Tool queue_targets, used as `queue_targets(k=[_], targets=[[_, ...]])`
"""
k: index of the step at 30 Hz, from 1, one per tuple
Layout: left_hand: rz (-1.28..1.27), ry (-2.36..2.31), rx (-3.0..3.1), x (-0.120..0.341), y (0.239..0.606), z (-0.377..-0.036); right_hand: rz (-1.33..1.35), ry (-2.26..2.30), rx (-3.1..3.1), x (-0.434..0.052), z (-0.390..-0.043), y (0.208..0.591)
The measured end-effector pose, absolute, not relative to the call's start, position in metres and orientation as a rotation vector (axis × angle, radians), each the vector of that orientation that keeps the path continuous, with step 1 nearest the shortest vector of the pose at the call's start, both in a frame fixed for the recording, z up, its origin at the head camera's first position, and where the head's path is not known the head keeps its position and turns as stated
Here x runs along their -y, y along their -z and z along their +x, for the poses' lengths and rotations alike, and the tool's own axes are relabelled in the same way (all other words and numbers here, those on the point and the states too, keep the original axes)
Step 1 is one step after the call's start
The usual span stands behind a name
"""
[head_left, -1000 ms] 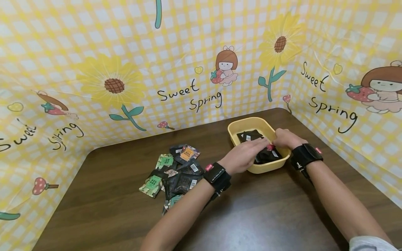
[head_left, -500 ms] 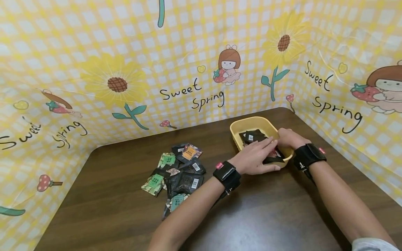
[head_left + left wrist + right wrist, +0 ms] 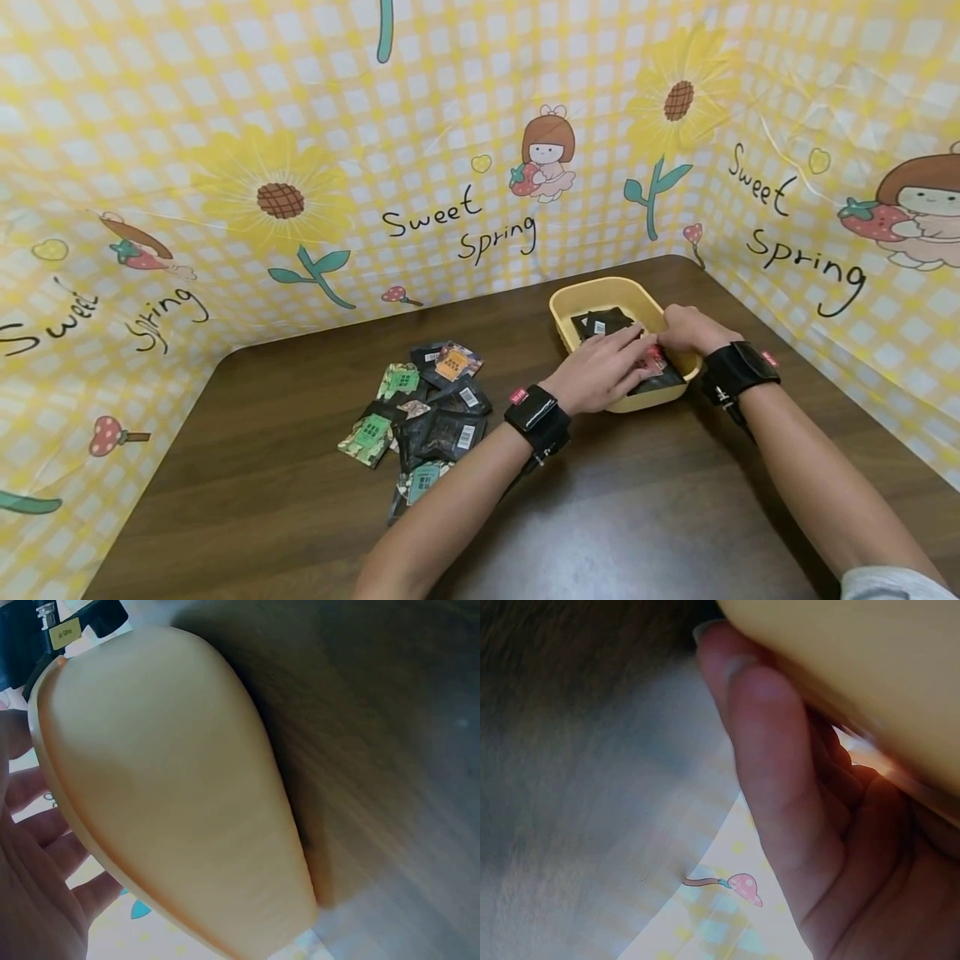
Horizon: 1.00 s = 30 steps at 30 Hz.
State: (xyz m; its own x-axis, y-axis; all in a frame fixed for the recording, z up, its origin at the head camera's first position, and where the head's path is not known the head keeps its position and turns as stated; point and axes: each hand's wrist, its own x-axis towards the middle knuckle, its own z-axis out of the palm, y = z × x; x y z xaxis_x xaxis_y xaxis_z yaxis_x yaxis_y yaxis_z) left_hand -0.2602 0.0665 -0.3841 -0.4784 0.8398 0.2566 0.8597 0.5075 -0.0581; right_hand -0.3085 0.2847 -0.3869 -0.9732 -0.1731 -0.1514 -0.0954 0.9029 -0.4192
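A yellow plastic bin (image 3: pixel 600 287) stands toward the back right of the table, holding several black sachets (image 3: pixel 611 320). My left hand (image 3: pixel 596 368) reaches over its near-left rim, fingers extended across the contents beside a sachet with a red label (image 3: pixel 654 362). In the left wrist view those fingers look spread behind the bin's outer wall (image 3: pixel 180 780); their tips are hidden. At the right side, my right hand (image 3: pixel 693 329) grips the bin's rim. The right wrist view shows its fingers (image 3: pixel 772 742) curled against the outside of the wall.
Left of the bin, a loose pile of black sachets (image 3: pixel 453 435) lies on the brown wooden table (image 3: pixel 255 467), some with green, teal or orange labels. A yellow checked cloth (image 3: pixel 420 150) hangs along the back and sides.
My left hand flattened over the sachets, then its thumb moved up from outside the bin to inside it. More of the red-labelled sachet shows. My right hand kept its grip on the rim.
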Motion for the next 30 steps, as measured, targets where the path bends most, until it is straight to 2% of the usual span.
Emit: queue_targets(k=[11, 23, 30], targets=[[-1.221, 0.252, 2.621, -0.030, 0.386, -0.273, -0.246, 0.600, -2.910, -0.284, -0.310, 0.385], [-0.739, 0.324, 2.737, 0.048, 0.396, -0.313, -0.248, 0.621, -2.904, -0.286, -0.310, 0.387], [-0.491, 0.334, 2.894, 0.085, 0.407, -0.322, -0.246, 0.619, -2.907, -0.286, -0.310, 0.388]])
